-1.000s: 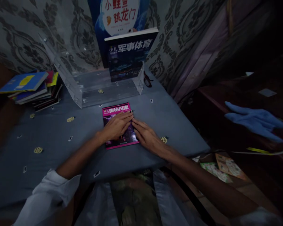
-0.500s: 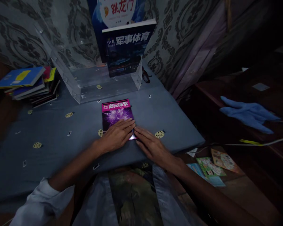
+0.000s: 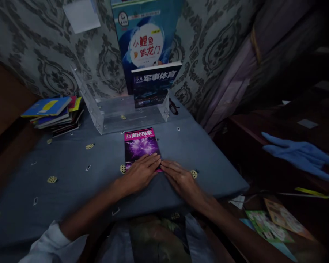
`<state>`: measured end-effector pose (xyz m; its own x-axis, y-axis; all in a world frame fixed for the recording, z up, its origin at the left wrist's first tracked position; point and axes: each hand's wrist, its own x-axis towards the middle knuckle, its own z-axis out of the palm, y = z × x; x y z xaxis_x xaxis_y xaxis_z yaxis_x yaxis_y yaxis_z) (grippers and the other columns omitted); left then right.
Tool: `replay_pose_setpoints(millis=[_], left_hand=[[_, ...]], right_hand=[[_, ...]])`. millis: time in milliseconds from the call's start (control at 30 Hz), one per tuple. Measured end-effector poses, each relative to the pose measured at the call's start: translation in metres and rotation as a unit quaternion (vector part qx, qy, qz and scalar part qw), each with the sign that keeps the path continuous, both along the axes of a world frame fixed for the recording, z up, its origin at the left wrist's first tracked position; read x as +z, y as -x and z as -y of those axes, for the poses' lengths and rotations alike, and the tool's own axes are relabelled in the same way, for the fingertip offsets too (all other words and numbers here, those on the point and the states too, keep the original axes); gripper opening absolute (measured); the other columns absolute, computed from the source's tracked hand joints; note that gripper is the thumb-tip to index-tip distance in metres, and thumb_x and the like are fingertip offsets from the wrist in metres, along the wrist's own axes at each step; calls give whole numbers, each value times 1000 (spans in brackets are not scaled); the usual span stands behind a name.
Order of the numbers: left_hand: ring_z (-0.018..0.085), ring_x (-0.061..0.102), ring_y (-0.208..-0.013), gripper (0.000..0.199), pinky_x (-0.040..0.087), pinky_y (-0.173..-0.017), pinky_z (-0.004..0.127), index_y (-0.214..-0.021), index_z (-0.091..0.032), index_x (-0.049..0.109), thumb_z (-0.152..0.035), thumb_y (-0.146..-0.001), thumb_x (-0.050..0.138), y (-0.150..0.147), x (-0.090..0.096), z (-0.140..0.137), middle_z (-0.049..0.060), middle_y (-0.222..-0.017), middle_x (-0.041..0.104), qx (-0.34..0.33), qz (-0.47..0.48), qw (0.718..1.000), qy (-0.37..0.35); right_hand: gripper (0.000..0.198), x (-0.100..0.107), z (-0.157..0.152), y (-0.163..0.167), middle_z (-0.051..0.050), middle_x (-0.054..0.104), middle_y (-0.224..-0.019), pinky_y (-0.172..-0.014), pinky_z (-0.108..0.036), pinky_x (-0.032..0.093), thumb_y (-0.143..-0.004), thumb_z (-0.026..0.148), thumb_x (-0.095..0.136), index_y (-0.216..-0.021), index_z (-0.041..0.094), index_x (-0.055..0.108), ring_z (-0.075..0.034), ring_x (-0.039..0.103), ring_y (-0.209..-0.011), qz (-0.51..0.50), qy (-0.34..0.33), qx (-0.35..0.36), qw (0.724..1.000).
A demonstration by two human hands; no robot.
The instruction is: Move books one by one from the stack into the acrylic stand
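Note:
A purple and black book point(image 3: 142, 146) with a pink title band lies face up near the front of the table. My left hand point(image 3: 142, 171) rests flat on its lower part, fingers stretched out and covering the bottom of the cover. At the book's lower right edge is my right hand point(image 3: 181, 177), its fingers extended and their tips touching the edge, close to my left fingertips. Neither hand grips anything. Behind the book stands a clear acrylic rack point(image 3: 98, 122), with a dark blue book point(image 3: 153, 89) upright at its right end.
A tall blue picture book point(image 3: 146, 40) leans against the patterned wall. To the left is a book stack point(image 3: 55, 113) on the cloth-covered table point(image 3: 197, 146). Glasses point(image 3: 173, 107) lie beside the rack. A blue glove point(image 3: 298, 153) and floor booklets point(image 3: 268, 226) are on the right.
The camera view has tilted up, so the table and book appear lower and more of the wall and tall book shows. Both hands keep their places at the purple book.

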<state>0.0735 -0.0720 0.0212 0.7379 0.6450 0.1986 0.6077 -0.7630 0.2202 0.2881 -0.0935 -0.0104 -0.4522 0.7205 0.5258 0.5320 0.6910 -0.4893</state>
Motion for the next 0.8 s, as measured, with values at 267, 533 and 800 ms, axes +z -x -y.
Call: replay_pose_setpoints(millis=[267,533,800], left_hand=[[21,43,-144,41,39,-120,43,-143,-17,49,-27,-104,44,-4,-2,-19,12,-150,52,25,2,1000,-2],[22,44,-144,40,39,-119,42,-143,-15,49,-26,-105,40,-6,-5,-19,13,-149,53,31,7,999,-21],[19,40,-146,44,38,-120,39,-145,-15,46,-12,-102,38,2,-12,9,11,-152,50,19,-16,999,-42]], right_hand=[[40,8,-25,2,-10,73,-121,-95,-44,62,-100,13,42,-129,25,67,-23,69,-113,10,-13,15,1000],[38,6,-22,4,-11,71,-125,-98,-46,59,-101,15,42,-130,22,66,-24,68,-115,34,-8,-4,999],[35,0,3,-1,-13,70,-127,-99,-46,60,-98,13,48,-128,19,66,-25,65,-121,29,-38,-13,999]])
